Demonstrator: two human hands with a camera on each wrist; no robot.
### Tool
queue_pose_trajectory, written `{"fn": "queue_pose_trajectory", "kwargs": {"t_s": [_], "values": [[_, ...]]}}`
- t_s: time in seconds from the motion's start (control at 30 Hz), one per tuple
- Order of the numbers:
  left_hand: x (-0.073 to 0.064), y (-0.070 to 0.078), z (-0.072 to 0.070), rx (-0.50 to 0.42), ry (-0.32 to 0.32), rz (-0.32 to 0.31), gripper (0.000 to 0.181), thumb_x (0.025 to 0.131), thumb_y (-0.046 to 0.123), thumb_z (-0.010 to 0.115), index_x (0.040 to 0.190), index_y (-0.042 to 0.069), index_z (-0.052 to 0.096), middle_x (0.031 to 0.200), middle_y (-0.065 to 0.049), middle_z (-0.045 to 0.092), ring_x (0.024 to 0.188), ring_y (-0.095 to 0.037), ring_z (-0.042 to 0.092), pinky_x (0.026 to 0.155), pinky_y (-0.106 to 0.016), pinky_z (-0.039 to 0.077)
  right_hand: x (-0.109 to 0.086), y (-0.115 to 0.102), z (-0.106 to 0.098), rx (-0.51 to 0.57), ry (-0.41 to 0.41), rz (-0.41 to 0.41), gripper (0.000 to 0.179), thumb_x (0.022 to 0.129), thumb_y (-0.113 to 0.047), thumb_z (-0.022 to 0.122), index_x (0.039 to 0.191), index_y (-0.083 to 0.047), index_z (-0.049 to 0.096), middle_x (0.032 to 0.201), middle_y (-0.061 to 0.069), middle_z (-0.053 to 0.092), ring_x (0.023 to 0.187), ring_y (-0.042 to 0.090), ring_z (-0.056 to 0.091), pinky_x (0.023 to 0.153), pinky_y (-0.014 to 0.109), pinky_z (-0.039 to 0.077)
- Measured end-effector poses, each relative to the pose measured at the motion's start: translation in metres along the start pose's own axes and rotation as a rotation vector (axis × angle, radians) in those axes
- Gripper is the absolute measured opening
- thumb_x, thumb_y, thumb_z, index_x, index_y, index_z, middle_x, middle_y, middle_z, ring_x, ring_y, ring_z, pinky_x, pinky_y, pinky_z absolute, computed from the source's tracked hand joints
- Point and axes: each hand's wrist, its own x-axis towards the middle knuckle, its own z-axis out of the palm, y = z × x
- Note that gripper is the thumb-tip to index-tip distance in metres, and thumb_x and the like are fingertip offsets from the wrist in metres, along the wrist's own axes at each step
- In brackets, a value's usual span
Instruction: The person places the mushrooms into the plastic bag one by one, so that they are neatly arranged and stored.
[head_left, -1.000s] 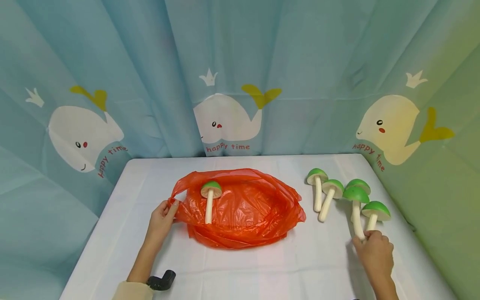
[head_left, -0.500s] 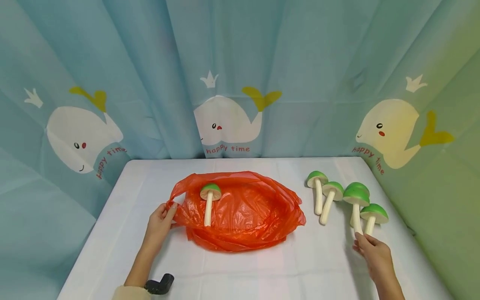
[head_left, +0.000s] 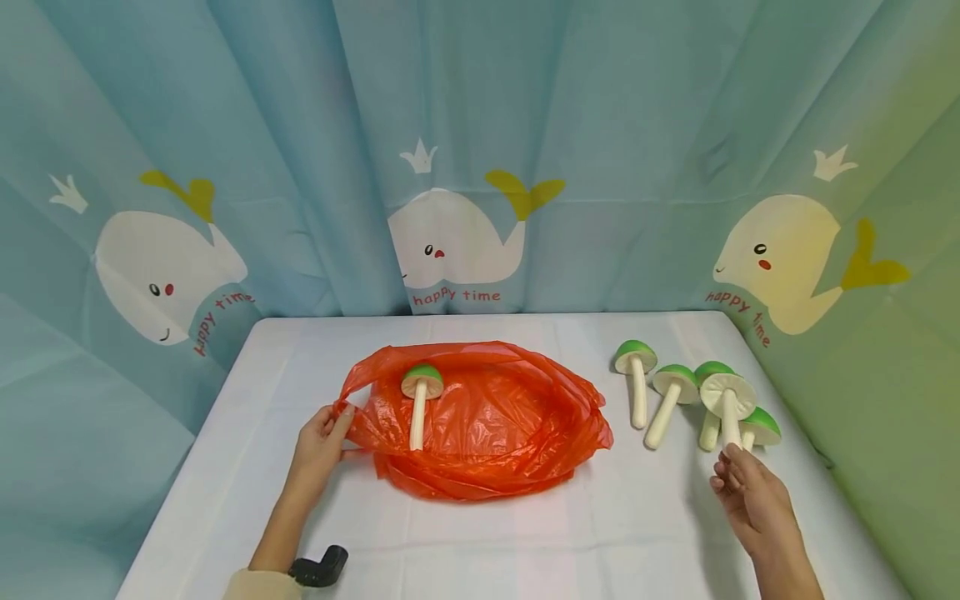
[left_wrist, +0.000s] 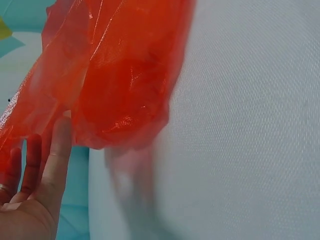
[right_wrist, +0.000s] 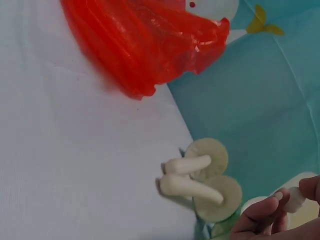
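A red plastic bag (head_left: 487, 417) lies with its mouth spread wide in the middle of the table. One green-capped toy mushroom (head_left: 418, 412) is at the bag's left side, its stem toward me. My left hand (head_left: 318, 446) pinches the bag's left edge; in the left wrist view the thumb (left_wrist: 57, 155) is against the red film. At the right, my right hand (head_left: 761, 500) pinches the stem end of a raised mushroom (head_left: 727, 398), whose pale cap underside faces me. In the right wrist view, the fingers (right_wrist: 262, 210) hold the white stem tip.
Several more mushrooms lie at the right: one far left of the group (head_left: 636, 379), another beside it (head_left: 670, 400), and others partly hidden behind the raised one. A black wrist mount (head_left: 321, 568) is on the left forearm. Blue curtains (head_left: 600, 167) border the white table (head_left: 487, 550).
My right hand has lifted one mushroom off the group and tipped its cap back, so the underside shows. A neighbouring mushroom has shifted slightly right. The left hand stays on the bag.
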Motion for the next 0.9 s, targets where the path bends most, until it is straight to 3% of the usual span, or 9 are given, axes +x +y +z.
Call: {"fn": "queue_pose_trajectory", "kwargs": {"t_s": [0.27, 0.5, 0.57, 0.77, 0.9], "values": [[-0.002, -0.001, 0.000, -0.011, -0.011, 0.005, 0.044, 0.097, 0.037, 0.051, 0.118, -0.002, 0.049, 0.102, -0.014, 0.061, 0.076, -0.011, 0.060, 0.064, -0.030, 0.057, -0.020, 0.010, 0.027, -0.078, -0.085, -0.101, 0.010, 0.098, -0.011, 0.049, 0.098, -0.006, 0.057, 0.090, 0.001, 0.061, 0.075, 0.010, 0.055, 0.065, 0.022, 0.048], [-0.002, -0.003, 0.000, -0.022, -0.018, 0.001, 0.045, 0.097, 0.037, 0.051, 0.119, -0.003, 0.049, 0.103, -0.014, 0.061, 0.077, -0.011, 0.060, 0.065, -0.031, 0.057, -0.028, 0.023, 0.046, -0.134, -0.212, -0.178, 0.016, 0.101, -0.008, 0.042, 0.101, -0.007, 0.058, 0.097, 0.001, 0.064, 0.076, 0.009, 0.054, 0.065, 0.020, 0.048], [-0.002, -0.003, 0.000, -0.022, -0.012, -0.006, 0.045, 0.097, 0.037, 0.051, 0.119, -0.002, 0.049, 0.103, -0.014, 0.061, 0.077, -0.010, 0.060, 0.065, -0.030, 0.057, -0.027, 0.024, 0.048, -0.178, -0.192, -0.181, 0.013, 0.100, -0.008, 0.044, 0.103, -0.009, 0.057, 0.097, -0.001, 0.064, 0.076, 0.008, 0.054, 0.065, 0.020, 0.049], [-0.004, -0.003, 0.000, -0.028, -0.014, -0.025, 0.047, 0.096, 0.039, 0.052, 0.119, -0.002, 0.048, 0.104, -0.013, 0.061, 0.078, -0.010, 0.061, 0.066, -0.031, 0.057, -0.026, 0.030, 0.047, -0.419, -0.028, -0.140, 0.014, 0.097, -0.016, 0.053, 0.110, -0.011, 0.049, 0.096, -0.007, 0.066, 0.077, 0.005, 0.053, 0.066, 0.018, 0.049], [-0.005, -0.002, 0.000, -0.011, -0.006, -0.028, 0.048, 0.096, 0.041, 0.051, 0.119, -0.001, 0.049, 0.105, -0.014, 0.061, 0.078, -0.010, 0.061, 0.067, -0.030, 0.057, -0.027, 0.033, 0.047, -0.461, -0.046, -0.164, 0.011, 0.098, -0.016, 0.053, 0.108, -0.013, 0.054, 0.096, -0.005, 0.067, 0.075, 0.006, 0.053, 0.064, 0.019, 0.050]]}}
